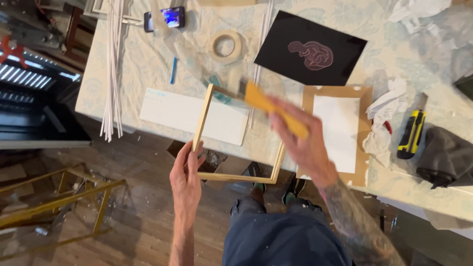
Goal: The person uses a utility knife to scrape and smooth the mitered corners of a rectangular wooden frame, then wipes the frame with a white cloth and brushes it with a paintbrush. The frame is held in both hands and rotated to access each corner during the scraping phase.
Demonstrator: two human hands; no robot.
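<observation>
Wooden frame [240, 135], pale and empty, juts past the near edge of the counter [148, 64]. The left hand [186, 177] has its fingers closed round the frame's left rail. Beneath the frame, a white sheet [172, 111] lies flat on the counter. Left of it, a bundle of thin white strips [112, 69] hangs over the edge. Farther back sit a phone [165, 18] and a roll of tape [226, 46]. The right hand [300, 140], blurred, grips a flat orange piece [273, 108] over the frame's top right corner. Beyond are a black print [310, 48], a brown board [362, 93] carrying white paper, crumpled tissue [382, 123] and a yellow utility knife [411, 134]. Open floor [133, 221] lies below the frame.
</observation>
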